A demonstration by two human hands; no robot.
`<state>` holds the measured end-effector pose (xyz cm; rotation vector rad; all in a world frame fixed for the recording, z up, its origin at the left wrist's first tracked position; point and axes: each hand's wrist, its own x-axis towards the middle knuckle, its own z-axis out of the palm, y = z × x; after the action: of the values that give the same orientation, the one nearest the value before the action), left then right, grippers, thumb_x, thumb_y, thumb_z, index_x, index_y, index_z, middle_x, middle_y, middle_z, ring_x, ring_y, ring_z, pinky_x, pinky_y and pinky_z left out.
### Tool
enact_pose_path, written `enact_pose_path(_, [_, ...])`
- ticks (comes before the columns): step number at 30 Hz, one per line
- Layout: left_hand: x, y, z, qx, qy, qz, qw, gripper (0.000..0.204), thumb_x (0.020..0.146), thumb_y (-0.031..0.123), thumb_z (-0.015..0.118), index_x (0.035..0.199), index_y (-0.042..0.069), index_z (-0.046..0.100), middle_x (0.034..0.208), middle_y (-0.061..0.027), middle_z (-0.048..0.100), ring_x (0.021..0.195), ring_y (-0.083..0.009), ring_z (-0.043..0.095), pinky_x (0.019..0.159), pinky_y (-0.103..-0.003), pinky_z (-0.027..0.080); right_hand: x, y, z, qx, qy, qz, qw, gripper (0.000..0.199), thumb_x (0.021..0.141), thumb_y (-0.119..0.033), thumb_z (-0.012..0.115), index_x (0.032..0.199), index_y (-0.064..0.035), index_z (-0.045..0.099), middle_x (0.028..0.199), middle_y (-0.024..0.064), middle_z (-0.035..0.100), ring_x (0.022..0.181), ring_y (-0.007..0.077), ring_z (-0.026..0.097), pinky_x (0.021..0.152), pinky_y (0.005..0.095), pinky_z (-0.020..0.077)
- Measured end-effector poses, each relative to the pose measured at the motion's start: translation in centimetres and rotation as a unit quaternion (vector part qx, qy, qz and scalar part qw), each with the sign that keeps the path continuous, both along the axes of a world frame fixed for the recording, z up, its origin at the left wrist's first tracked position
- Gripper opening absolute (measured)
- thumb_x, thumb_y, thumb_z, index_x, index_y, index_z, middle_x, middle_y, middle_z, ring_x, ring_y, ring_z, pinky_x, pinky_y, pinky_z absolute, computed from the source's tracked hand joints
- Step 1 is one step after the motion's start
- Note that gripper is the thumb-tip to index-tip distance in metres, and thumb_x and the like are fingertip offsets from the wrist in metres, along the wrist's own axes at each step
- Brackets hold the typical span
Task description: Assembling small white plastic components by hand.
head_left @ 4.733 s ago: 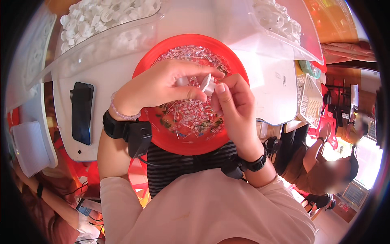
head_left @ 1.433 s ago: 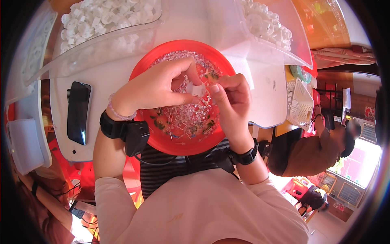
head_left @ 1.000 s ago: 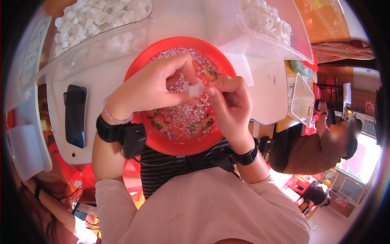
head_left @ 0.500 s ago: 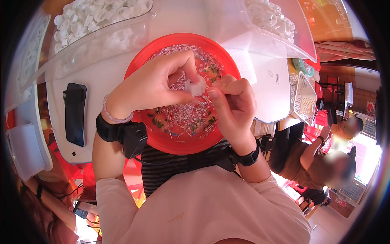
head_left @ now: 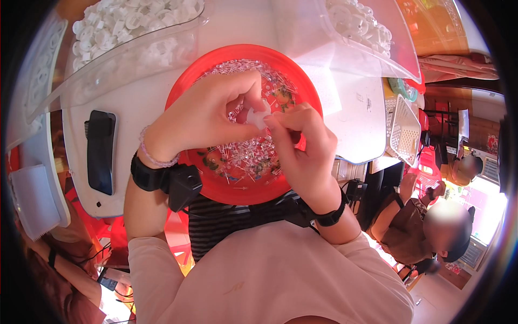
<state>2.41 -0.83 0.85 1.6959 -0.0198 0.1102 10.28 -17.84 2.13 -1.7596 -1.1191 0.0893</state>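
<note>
Above a round red tray (head_left: 308, 81), my left hand (head_left: 208, 110) pinches a small white plastic part (head_left: 258, 117) between thumb and fingers. My right hand (head_left: 308, 148) meets it from the other side, thumb and index finger pressed together at the part's edge. Whatever those right fingertips hold is too small and hidden to make out. Beneath both hands, the tray carries a heap of tiny clear pieces with thin legs (head_left: 243, 157), which look like LEDs. A printed fruit pattern shows through on its bottom.
Clear bins of white plastic parts (head_left: 137, 19) stand at the far left and far right. A black phone (head_left: 101, 154) lies on the white table (head_left: 75, 178) at left. At right are a paper sheet (head_left: 324, 89) and a cream basket (head_left: 406, 129). Co-workers (head_left: 402, 216) sit to the right and lower left.
The white part has turned in my left fingers. My right hand has shifted slightly left, its fingertips closer against the part. The co-worker at right has moved their head and arms.
</note>
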Motion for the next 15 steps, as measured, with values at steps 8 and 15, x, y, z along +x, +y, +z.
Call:
enact_pose_path(8, [-0.1,-0.2,0.5,0.033,-0.031,0.028,0.999,0.028,0.067,-0.002,0.073,0.081,0.004,0.05,0.078,-0.0013,0.051,0.07,-0.0089,0.048,0.058,-0.022,0.039,0.3,0.3,0.5,0.017,0.06,0.028,0.998,0.012,0.079,0.005,0.065,0.087,-0.0009,0.057,0.073,0.0086,0.056,0.063,0.0205,0.054,0.053,0.0292,0.0433])
enact_pose_path(15, [0.1,-0.5,0.4,0.21,-0.141,0.083,0.964,0.028,0.066,0.005,0.077,0.071,0.004,0.049,0.058,-0.0034,0.042,0.052,-0.0149,0.043,0.047,-0.026,0.035,0.5,0.1,0.1,-0.003,-0.008,-0.004,1.0,0.011,0.08,0.005,0.064,0.088,-0.0006,0.06,0.074,0.0093,0.055,0.064,0.0209,0.054,0.054,0.029,0.0435])
